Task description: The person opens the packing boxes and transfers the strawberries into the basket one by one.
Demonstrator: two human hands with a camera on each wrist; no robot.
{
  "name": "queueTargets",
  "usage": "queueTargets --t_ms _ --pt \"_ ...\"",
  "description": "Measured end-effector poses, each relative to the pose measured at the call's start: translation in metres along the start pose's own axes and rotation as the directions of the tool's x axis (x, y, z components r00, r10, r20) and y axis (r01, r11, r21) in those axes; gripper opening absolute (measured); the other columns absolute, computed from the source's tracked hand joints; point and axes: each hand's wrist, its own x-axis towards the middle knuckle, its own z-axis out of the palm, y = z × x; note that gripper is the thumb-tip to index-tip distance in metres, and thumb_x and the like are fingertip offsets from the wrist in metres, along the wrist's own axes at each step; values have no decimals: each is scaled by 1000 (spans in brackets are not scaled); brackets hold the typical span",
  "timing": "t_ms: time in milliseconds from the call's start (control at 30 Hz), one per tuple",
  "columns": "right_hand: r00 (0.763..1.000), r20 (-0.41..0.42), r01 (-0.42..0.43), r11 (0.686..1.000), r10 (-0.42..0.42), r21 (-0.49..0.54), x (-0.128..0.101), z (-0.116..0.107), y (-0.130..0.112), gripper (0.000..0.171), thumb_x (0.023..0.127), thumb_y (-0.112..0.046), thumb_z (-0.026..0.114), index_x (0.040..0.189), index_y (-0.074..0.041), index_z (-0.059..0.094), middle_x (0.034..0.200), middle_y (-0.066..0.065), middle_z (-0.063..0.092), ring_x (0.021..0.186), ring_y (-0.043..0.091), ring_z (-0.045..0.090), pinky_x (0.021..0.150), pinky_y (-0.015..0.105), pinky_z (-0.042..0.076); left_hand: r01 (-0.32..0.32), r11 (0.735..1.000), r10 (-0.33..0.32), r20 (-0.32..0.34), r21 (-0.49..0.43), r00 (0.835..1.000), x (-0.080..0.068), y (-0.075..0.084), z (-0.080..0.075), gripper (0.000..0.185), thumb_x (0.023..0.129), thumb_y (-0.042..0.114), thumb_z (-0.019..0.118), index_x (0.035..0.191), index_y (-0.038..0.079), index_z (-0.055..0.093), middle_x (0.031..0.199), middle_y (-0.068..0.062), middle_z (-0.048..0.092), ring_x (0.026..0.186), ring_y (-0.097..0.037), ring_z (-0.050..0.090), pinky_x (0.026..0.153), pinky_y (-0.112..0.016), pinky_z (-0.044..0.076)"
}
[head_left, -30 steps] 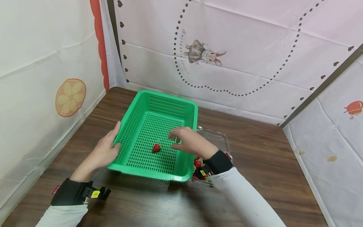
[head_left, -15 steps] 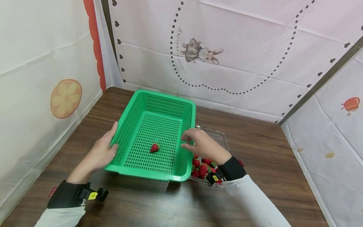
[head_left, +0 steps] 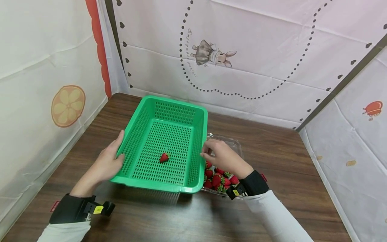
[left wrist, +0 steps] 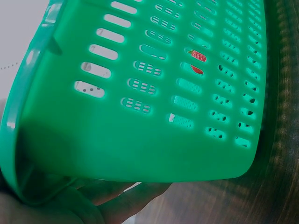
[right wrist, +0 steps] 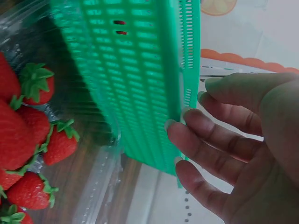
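A green plastic basket (head_left: 169,134) with a slotted floor and walls sits left of centre on the table. One red strawberry (head_left: 164,157) lies on its floor. My left hand (head_left: 108,161) grips the basket's left rim near the front corner; in the left wrist view its fingers are partly hidden behind the basket wall. My right hand (head_left: 225,156) is just past the basket's right rim, fingers loosely bent and holding nothing. Beneath it is a clear plastic box (head_left: 234,143) with several strawberries (right wrist: 60,144) in it, partly covered by my hand and wrist in the head view.
The brown wooden table (head_left: 272,161) is bordered by printed white cloth (head_left: 257,50) at the back and on both sides. The clear box stands right against the basket's right side. A strapped camera (head_left: 107,208) sticks out from my left wrist.
My right hand has moved right, from over the basket's inside to beyond its right rim, uncovering more strawberries in the box. The left hand keeps its grip on the basket.
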Motion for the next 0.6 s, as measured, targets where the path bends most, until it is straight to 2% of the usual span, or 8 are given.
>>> queueTargets --t_ms 300,600 --pt "1000 -8 30 999 -30 12 -11 3 8 6 95 -18 61 90 -16 61 88 -5 60 82 8 57 76 26 49 -2 1000 2 3 0 1000 0 0 0 79 96 -3 38 155 18 -11 159 -30 6 141 -51 21 104 -68 26" --pt "999 44 -10 1000 10 20 -24 10 16 6 95 -19 60 92 -14 63 91 -5 61 84 8 57 78 28 51 4 1000 -4 1 9 1000 1 1 1 78 97 -3 37 154 18 -12 159 -29 6 137 -49 26 102 -67 28"
